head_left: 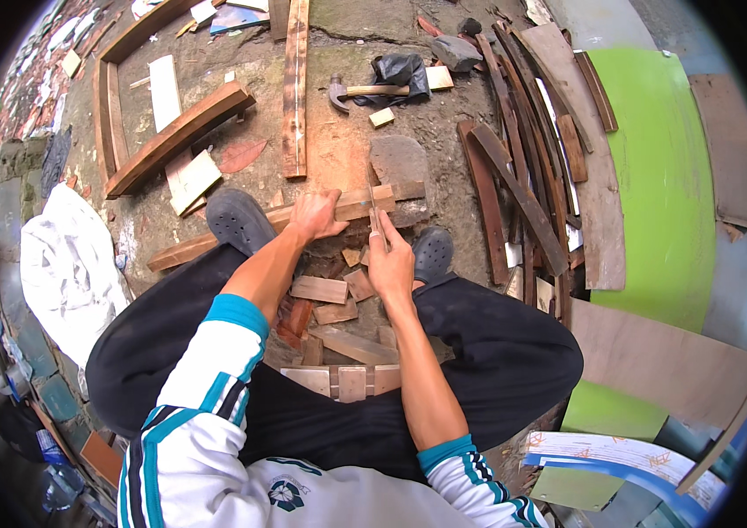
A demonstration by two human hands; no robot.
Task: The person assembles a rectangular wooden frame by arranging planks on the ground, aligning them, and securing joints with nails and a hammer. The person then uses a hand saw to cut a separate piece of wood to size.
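Observation:
A long wooden strip point(356, 207) lies slantwise in front of me, passing by my left shoe point(240, 220), with its right end by a stone block point(398, 163). My left hand point(314, 216) is closed over the strip and presses on it. My right hand point(391, 264) is wrapped round the handle of a handsaw point(372, 195), just right of the left hand. The thin blade points away from me and crosses the strip near its right end. How deep it sits in the wood, I cannot tell. Orange sawdust point(338, 158) covers the ground beyond.
Short wood offcuts point(321, 289) lie between my legs. Ahead are a claw hammer point(373, 91), a black plastic bag point(400, 70) and an upright-lying board point(295, 106). A wooden frame point(171, 141) and white sack point(70, 264) sit left; stacked strips point(523, 150) and a green panel point(659, 176) right.

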